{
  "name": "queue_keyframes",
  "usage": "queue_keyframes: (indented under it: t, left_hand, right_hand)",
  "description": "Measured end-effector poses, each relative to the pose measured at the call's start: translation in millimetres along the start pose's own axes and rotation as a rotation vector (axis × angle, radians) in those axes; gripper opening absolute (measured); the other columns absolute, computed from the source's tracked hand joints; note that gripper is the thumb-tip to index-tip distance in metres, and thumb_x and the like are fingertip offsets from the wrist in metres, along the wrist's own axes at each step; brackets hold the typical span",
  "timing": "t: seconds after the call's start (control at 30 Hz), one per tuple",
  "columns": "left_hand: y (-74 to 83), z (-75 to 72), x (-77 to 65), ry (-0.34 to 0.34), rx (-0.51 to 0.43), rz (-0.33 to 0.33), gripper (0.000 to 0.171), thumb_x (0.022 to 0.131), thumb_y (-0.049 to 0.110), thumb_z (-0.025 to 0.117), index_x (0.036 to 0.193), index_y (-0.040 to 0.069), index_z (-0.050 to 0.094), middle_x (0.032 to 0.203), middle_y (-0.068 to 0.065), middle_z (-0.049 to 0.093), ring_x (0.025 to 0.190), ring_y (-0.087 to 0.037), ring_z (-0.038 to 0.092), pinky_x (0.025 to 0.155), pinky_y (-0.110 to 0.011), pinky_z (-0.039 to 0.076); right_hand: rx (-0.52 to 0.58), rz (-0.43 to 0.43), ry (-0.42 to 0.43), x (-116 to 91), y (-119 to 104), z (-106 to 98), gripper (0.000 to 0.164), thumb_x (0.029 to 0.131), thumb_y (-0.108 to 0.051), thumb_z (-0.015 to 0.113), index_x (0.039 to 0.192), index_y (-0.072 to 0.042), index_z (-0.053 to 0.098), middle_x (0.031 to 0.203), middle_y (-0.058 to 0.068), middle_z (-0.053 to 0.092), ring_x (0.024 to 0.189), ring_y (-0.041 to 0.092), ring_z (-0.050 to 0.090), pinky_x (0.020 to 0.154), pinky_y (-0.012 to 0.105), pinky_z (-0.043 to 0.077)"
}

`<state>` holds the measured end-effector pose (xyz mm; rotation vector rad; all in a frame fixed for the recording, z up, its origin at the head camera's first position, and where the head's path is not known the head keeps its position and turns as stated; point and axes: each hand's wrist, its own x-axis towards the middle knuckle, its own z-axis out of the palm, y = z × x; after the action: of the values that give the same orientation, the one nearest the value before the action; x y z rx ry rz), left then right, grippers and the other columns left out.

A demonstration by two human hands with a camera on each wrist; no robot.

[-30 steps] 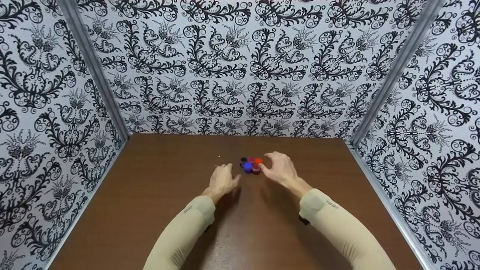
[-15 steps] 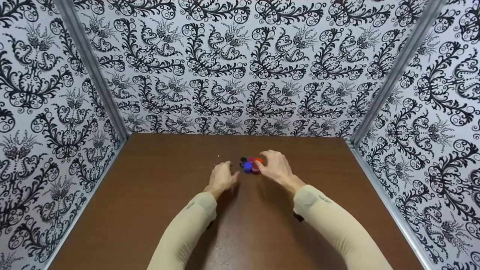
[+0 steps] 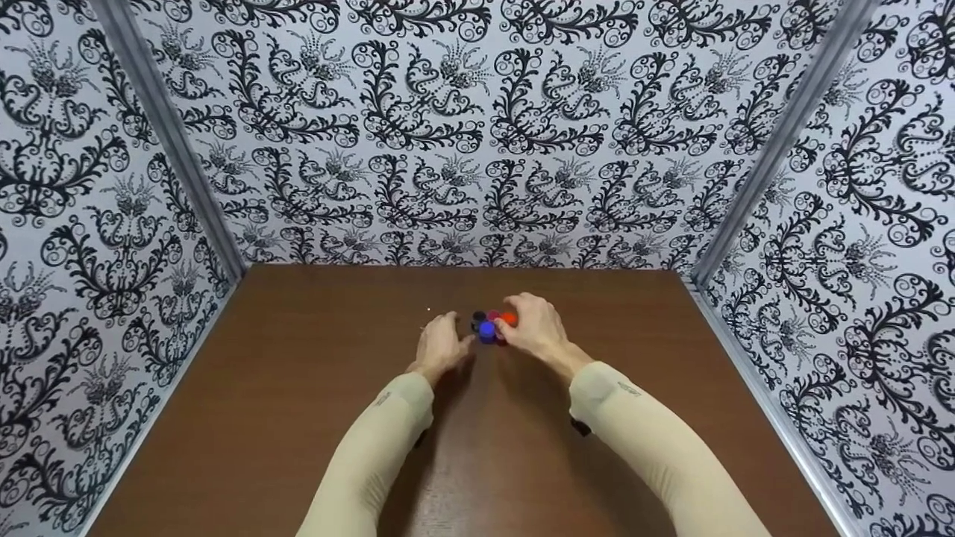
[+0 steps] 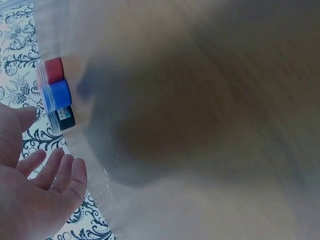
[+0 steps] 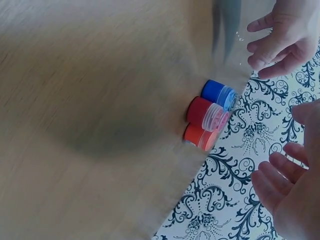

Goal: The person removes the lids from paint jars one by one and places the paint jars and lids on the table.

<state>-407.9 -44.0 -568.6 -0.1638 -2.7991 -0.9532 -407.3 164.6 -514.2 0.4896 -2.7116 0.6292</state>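
Several small screw-lid pots, like paint jars, stand close together near the back of the table. In the head view a blue pot is in front, with black, crimson and orange ones behind; a dark red one is mostly hidden by the right thumb. My right hand curves loosely around the group's right side. My left hand rests a little left of it, fingers relaxed. The right wrist view shows a gap between my right fingers and the red pot. Neither hand holds anything.
The brown wooden table has patterned panels at the back and both sides. Metal posts stand at the corners. Tiny bright specks lie on the table beyond my left hand.
My right hand has moved left, its thumb now over the near right side of the pots. My left hand has shifted slightly forward. The pots show no clear shift on the table.
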Motion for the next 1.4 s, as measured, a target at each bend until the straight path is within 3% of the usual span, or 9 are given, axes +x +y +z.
queue_keyframes:
  t: [0.4,0.53,0.6,0.7,0.77,0.83,0.9,1.17,1.4]
  left_hand:
    - [-1.5,6.8,21.0,-0.038,0.006,-0.032,0.058,0.096,0.024,0.088,0.145,0.000,0.068,0.140,-0.026,0.073,0.133,-0.046,0.070,0.118,-0.057,0.056]
    - [-7.8,16.5,28.1,-0.054,0.004,-0.047,0.059,0.094,0.024,0.088,0.146,0.001,0.068,0.141,-0.025,0.073,0.134,-0.048,0.069,0.118,-0.060,0.056]
    - [-25.1,35.8,39.6,-0.021,0.006,-0.013,0.058,0.095,0.029,0.086,0.145,0.006,0.070,0.139,-0.021,0.075,0.132,-0.045,0.070,0.116,-0.057,0.057]
    - [-26.0,41.2,44.3,-0.004,0.005,-0.019,0.054,0.094,0.028,0.084,0.142,0.009,0.072,0.136,-0.018,0.076,0.131,-0.045,0.067,0.115,-0.058,0.056]
    - [-23.6,42.6,45.6,-0.008,0.030,-0.025,0.053,0.094,0.028,0.083,0.142,0.009,0.072,0.136,-0.018,0.075,0.133,-0.045,0.065,0.114,-0.057,0.057]
    - [-5.5,28.3,38.0,-0.051,0.054,-0.070,0.053,0.094,0.022,0.084,0.144,0.007,0.071,0.140,-0.020,0.073,0.137,-0.047,0.061,0.115,-0.061,0.056]
    - [-2.3,27.9,37.4,-0.071,0.091,-0.066,0.055,0.095,0.023,0.085,0.146,0.008,0.070,0.143,-0.021,0.071,0.140,-0.046,0.059,0.116,-0.061,0.056]
    - [-2.3,29.3,43.9,-0.120,0.108,-0.068,0.063,0.092,0.020,0.086,0.151,0.009,0.065,0.149,-0.022,0.067,0.143,-0.046,0.057,0.117,-0.062,0.055]
    - [-7.2,31.7,51.9,-0.159,0.105,-0.049,0.058,0.093,0.016,0.081,0.149,0.012,0.069,0.148,-0.021,0.068,0.140,-0.046,0.058,0.118,-0.063,0.054]
  right_hand:
    - [0.024,0.013,-0.032,8.7,-3.2,-0.7,0.051,0.097,-0.035,0.085,0.136,-0.004,0.077,0.136,0.018,0.079,0.126,0.044,0.076,0.110,0.055,0.062]
    - [0.016,0.028,-0.045,8.3,-0.8,0.1,0.051,0.097,-0.036,0.085,0.137,-0.005,0.077,0.137,0.017,0.079,0.127,0.042,0.076,0.112,0.054,0.062]
    - [0.010,0.025,-0.037,9.3,0.1,0.2,0.051,0.098,-0.036,0.084,0.137,-0.005,0.077,0.137,0.017,0.079,0.127,0.042,0.076,0.112,0.054,0.061]
    - [0.005,0.014,-0.033,11.3,1.0,1.1,0.051,0.098,-0.035,0.084,0.137,-0.004,0.077,0.137,0.017,0.079,0.127,0.042,0.075,0.113,0.054,0.061]
    - [-0.001,0.009,-0.038,11.7,1.9,2.7,0.051,0.098,-0.035,0.084,0.137,-0.003,0.077,0.137,0.018,0.078,0.128,0.042,0.075,0.113,0.054,0.061]
    - [-0.004,0.019,-0.050,11.4,3.1,4.7,0.052,0.098,-0.035,0.085,0.138,-0.003,0.077,0.138,0.018,0.078,0.128,0.042,0.075,0.113,0.054,0.061]
    - [0.000,0.029,-0.055,11.1,5.5,7.4,0.053,0.098,-0.036,0.085,0.138,-0.003,0.077,0.139,0.018,0.078,0.128,0.042,0.075,0.114,0.054,0.060]
    - [0.029,0.016,-0.053,11.8,8.9,12.7,0.052,0.096,-0.035,0.085,0.137,-0.003,0.077,0.133,0.018,0.080,0.124,0.041,0.076,0.110,0.054,0.062]
    - [0.051,-0.005,-0.029,11.8,14.3,15.9,0.050,0.095,-0.031,0.086,0.135,-0.001,0.077,0.132,0.020,0.080,0.122,0.044,0.077,0.110,0.057,0.061]
